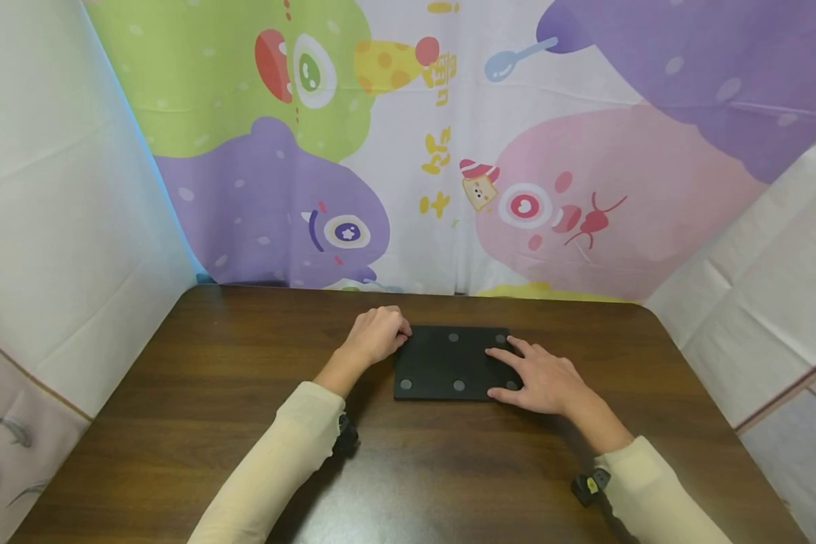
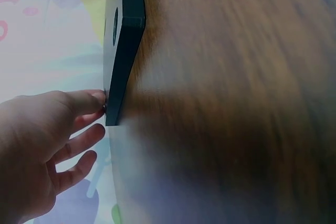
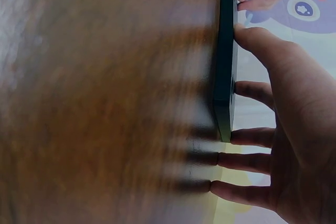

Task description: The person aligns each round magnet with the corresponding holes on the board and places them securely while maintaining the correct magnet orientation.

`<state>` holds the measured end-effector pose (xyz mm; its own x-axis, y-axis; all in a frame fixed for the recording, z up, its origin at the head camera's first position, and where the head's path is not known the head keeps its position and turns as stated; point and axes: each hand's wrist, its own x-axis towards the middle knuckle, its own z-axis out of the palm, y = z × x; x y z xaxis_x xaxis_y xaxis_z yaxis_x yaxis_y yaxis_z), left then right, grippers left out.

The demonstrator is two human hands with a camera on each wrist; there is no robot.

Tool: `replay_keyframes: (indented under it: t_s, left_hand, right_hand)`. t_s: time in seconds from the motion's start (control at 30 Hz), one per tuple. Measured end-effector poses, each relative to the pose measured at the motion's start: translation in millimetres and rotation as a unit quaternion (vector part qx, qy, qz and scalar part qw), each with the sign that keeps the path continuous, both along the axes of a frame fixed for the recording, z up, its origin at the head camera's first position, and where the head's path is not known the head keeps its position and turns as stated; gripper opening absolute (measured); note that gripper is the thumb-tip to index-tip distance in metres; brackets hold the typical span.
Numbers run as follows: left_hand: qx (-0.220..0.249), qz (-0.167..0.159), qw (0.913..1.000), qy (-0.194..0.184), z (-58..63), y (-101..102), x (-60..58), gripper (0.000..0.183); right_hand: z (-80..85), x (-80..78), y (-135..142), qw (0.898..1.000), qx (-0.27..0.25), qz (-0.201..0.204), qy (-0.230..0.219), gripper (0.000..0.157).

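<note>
A flat black rectangular box (image 1: 442,363) lies on the table, with several grey round spots (image 1: 459,385) along its long sides. At its far left corner is my left hand (image 1: 377,334), with thumb and forefinger together on the top surface. In the left wrist view those fingertips (image 2: 98,98) meet at the corner, hiding whatever is between them; the other fingers curve loosely off the box. My right hand (image 1: 547,378) spreads over the box's right end. Its thumb (image 3: 249,38) and some fingertips touch the top, while other fingers reach past the edge.
The brown wooden table (image 1: 449,468) carries the box. Behind it hangs a curtain (image 1: 408,249) with cartoon figures, and pale cloth (image 1: 61,211) stands at both sides. A small dark camera (image 1: 588,487) is strapped at each wrist.
</note>
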<state>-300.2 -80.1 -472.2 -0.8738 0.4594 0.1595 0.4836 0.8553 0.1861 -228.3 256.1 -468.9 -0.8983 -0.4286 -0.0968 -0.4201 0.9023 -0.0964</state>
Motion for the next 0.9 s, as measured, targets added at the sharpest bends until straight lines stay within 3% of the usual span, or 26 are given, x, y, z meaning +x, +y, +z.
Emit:
replay_keyframes:
  t_s: [0.37,0.4,0.5,0.6,0.63,0.73,0.77,0.8,0.9]
  left_hand:
    - [0.003,-0.009,0.9999,-0.008,1.5,-3,6.7,0.012]
    - [0.006,-0.018,0.9998,-0.003,-8.6,-7,-0.3,0.013]
    - [0.004,-0.023,0.9997,-0.002,-10.0,-8,0.1,0.014]
    - [0.01,-0.025,0.9996,-0.002,-9.5,-9,0.5,0.016]
    - [0.009,-0.02,0.9997,-0.008,0.6,-6,8.0,0.015]
    - [0.019,-0.026,0.9994,-0.009,1.8,-8,9.6,0.017]
    - [0.02,-0.028,0.9994,-0.008,1.7,-9,10.3,0.017]
    - [0.027,-0.038,0.9989,-0.003,-8.0,-13,4.3,0.02]
    - [0.036,-0.041,0.9985,-0.002,-7.7,-18,8.1,0.02]
  right_hand:
    - [3.8,-0.2,-4,1.0,-0.014,-0.005,-0.023,0.082]
    - [3.8,0.2,-4,1.0,-0.014,-0.005,-0.024,0.082]
    - [4.2,1.7,-4,1.0,-0.017,-0.004,-0.024,0.081]
    - [4.4,3.1,-2,1.0,-0.024,-0.005,-0.016,0.077]
    - [4.7,3.4,-1,1.0,-0.028,-0.005,-0.013,0.076]
    - [5.1,4.0,1,0.999,-0.036,-0.007,-0.004,0.072]
    - [5.8,4.1,2,0.999,-0.038,-0.005,0.0,0.071]
    - [6.2,4.3,3,0.999,-0.041,-0.004,0.003,0.069]
    - [8.6,4.9,5,0.999,-0.05,0.001,0.021,0.063]
